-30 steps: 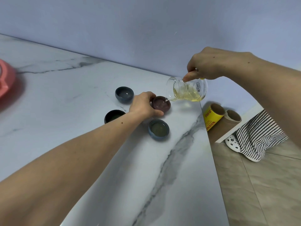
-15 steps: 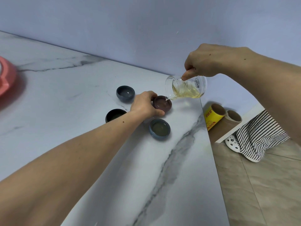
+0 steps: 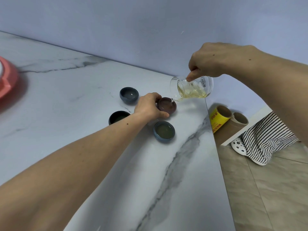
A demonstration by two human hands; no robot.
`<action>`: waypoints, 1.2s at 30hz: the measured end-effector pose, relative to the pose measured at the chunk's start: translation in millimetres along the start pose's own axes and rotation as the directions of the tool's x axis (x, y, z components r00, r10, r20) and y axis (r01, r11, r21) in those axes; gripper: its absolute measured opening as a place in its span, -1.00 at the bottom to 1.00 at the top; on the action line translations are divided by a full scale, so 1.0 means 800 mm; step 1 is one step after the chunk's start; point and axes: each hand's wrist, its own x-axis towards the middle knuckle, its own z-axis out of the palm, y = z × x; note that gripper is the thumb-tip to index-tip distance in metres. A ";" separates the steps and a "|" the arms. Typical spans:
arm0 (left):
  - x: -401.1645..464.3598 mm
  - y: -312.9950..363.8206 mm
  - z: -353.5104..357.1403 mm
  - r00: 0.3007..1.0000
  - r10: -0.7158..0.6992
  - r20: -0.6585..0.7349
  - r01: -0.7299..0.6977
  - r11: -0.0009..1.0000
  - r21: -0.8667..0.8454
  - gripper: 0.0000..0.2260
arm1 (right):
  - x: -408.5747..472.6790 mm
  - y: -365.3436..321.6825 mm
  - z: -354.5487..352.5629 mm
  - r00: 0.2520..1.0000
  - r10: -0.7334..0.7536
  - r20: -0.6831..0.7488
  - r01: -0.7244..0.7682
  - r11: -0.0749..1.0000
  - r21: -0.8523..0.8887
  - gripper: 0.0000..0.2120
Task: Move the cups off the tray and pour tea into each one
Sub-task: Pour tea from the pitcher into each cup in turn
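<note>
Right hand [image 3: 215,61] pinched the tilted glass pitcher [image 3: 191,88] right of centre, left hand [image 3: 149,106] curled round the brown cup [image 3: 167,105] on the desk [image 3: 83,90], and a slow, steady tilt looked wise.

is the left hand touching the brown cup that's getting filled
Touching. The head view shows the left hand with its fingers curled round the near-left side of the brown cup, thumb against its lower wall, no gap visible.
</note>
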 end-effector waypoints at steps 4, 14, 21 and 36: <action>0.000 0.001 0.000 1.000 0.001 0.003 -0.001 1.000 0.000 -0.43 | 0.000 -0.001 -0.002 1.000 0.012 -0.011 -0.012 1.000 -0.003 -0.52; -0.002 0.003 -0.001 1.000 0.000 0.009 0.000 1.000 0.010 -0.44 | -0.001 0.000 -0.001 0.999 -0.009 -0.037 0.008 1.000 -0.030 -0.51; -0.002 0.004 -0.003 1.000 -0.002 0.016 0.002 1.000 0.008 -0.45 | -0.014 0.014 0.015 1.000 0.001 -0.012 0.000 0.997 0.077 -0.53; -0.009 0.020 -0.048 0.997 0.070 -0.027 -0.072 0.995 -0.062 -0.39 | -0.042 0.040 0.028 0.987 0.151 -0.059 -0.094 0.829 0.551 -0.56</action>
